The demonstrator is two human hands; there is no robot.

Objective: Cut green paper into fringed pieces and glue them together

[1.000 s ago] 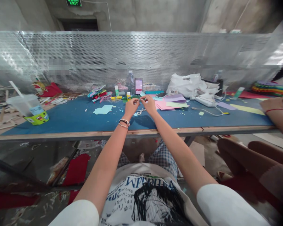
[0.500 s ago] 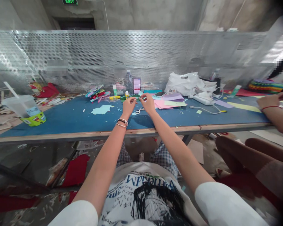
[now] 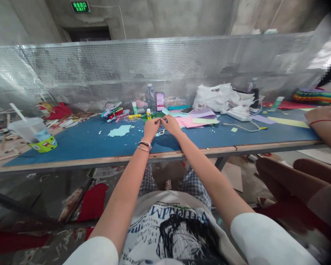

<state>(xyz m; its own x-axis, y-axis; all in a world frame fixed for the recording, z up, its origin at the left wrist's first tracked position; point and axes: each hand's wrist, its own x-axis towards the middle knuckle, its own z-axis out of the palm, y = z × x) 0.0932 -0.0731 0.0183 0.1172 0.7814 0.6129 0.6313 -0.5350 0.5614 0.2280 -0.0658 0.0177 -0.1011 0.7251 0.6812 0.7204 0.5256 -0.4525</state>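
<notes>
My left hand (image 3: 152, 127) and my right hand (image 3: 170, 124) meet above the blue tabletop (image 3: 79, 141), fingertips pinched together. What sits between them is too small to make out. Just below the fingers lie scissors (image 3: 162, 131), partly covered by my hands. Light blue paper (image 3: 119, 130) rests to the left of my left hand, with small scraps scattered around. Behind the hands stand a yellow glue stick (image 3: 149, 113) and dark green paper (image 3: 155, 117). Pink sheets (image 3: 185, 122) lie to the right of my right hand.
A plastic cup with a straw (image 3: 34, 134) stands at the left. Further back are a propped phone (image 3: 160, 101), a bottle (image 3: 150, 96) and a bundle of coloured strips (image 3: 113, 112). White bags (image 3: 213, 97) and a cable (image 3: 244, 130) lie right. A co-worker's hand (image 3: 318, 115) is far right.
My hands have come closer together, fingertips now meeting, and the small light piece at my right fingertips is no longer visible. The view has tilted slightly.
</notes>
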